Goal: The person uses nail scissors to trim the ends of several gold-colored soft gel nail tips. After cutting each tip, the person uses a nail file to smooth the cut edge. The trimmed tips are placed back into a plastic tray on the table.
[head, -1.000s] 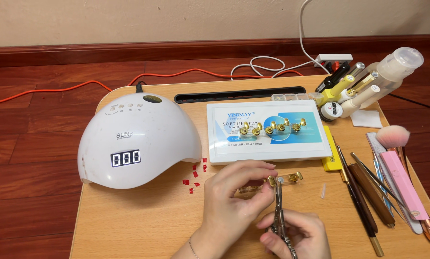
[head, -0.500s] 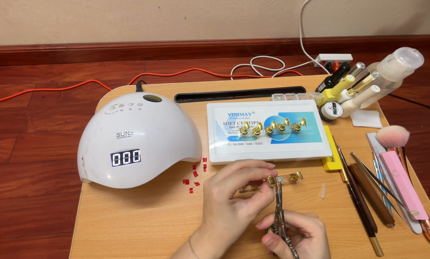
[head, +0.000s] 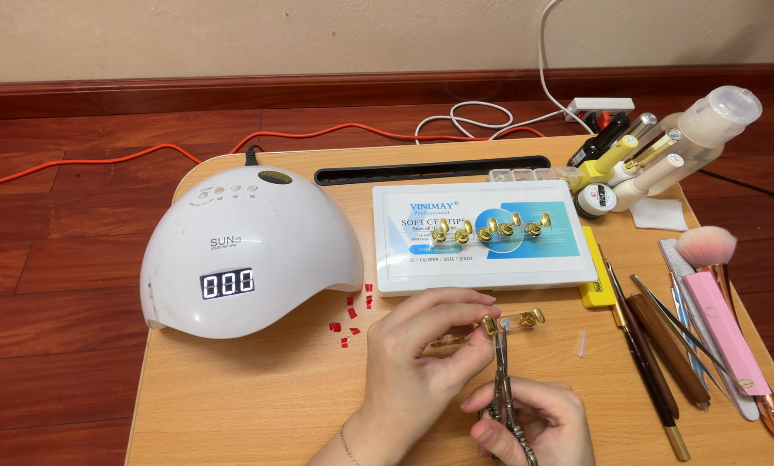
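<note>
Seemingly nothing has shifted: left hand (head: 421, 345) stays pinched on the gold nail stand (head: 490, 326), right hand (head: 525, 423) clamped on tweezers (head: 501, 371), six o'clock of the tip box (head: 482, 235).

You sit at a light wooden table (head: 258, 406) on a dark red wooden floor (head: 50, 285). Beyond your hands, a beige wall (head: 232, 34) meets a dark red skirting board (head: 232, 91). The light falls soft and even, with faint shadows.
</note>
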